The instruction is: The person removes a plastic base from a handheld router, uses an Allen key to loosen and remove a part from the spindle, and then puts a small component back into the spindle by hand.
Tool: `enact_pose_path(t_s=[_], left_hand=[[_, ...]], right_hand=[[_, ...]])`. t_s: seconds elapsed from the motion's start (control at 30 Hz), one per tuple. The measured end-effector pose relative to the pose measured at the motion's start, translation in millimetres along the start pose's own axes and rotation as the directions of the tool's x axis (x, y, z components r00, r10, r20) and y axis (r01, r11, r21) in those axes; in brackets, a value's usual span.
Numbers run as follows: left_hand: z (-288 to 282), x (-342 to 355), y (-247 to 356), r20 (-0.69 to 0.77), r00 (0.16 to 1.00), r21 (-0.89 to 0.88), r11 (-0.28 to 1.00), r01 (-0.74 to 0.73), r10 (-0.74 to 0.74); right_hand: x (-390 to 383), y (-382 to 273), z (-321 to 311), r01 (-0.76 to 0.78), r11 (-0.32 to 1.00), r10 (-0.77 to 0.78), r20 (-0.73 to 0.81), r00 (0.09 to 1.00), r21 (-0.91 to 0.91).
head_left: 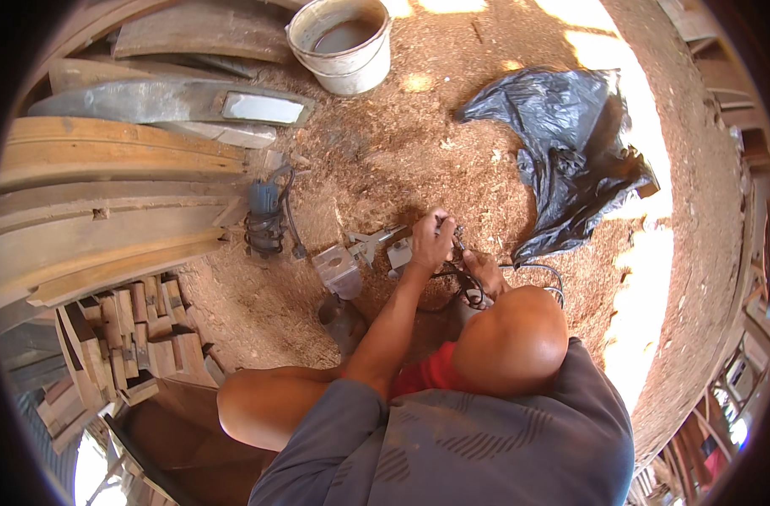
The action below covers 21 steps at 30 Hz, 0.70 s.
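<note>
Both hands meet in front of my knees, over the sawdust-covered ground. My left hand is closed, its fingers bent around something at a small dark metal part. Just to the right and nearer, my right hand is closed too, its fingers pressed on a thin dark piece that reaches toward the same part. What kind of thing they grip is too small to tell. A black cord loops below the hands. Left of my left hand lie a pale block-shaped piece, a grey metal bracket-like piece and a boxy grey-white piece.
A blue power tool with its black cord sits farther left. Long curved wooden boards and stacked wood offcuts fill the left side. A white bucket stands at the far side; a black plastic bag lies at the right.
</note>
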<state>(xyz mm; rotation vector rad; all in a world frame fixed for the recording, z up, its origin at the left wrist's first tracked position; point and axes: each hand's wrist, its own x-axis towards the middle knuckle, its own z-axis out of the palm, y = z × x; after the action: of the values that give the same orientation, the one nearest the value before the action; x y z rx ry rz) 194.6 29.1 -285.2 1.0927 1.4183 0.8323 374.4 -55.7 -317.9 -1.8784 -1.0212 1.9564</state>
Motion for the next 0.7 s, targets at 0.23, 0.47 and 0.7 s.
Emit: enact_pose_path(t_s=[0.23,0.47,0.7], left_hand=[[1.6,16.4,-8.5,-0.023,0.996,-0.501,0.863,0.064,-0.088],[12.2,17.2,-15.3,-0.059,0.994,-0.322,0.944,0.071,-0.094],[21.1,20.6,-7.3,-0.044,0.988,-0.456,0.883,0.114,-0.15]], right_hand=[[-10.5,-35.2,-1.2,-0.103,0.995,0.103,0.019,0.995,0.014],[-21.0,-71.4,-26.4,0.083,0.819,-0.011,0.128,0.992,-0.568],[-4.6,-69.1,-52.5,0.114,0.716,0.135,0.296,0.946,-0.689]])
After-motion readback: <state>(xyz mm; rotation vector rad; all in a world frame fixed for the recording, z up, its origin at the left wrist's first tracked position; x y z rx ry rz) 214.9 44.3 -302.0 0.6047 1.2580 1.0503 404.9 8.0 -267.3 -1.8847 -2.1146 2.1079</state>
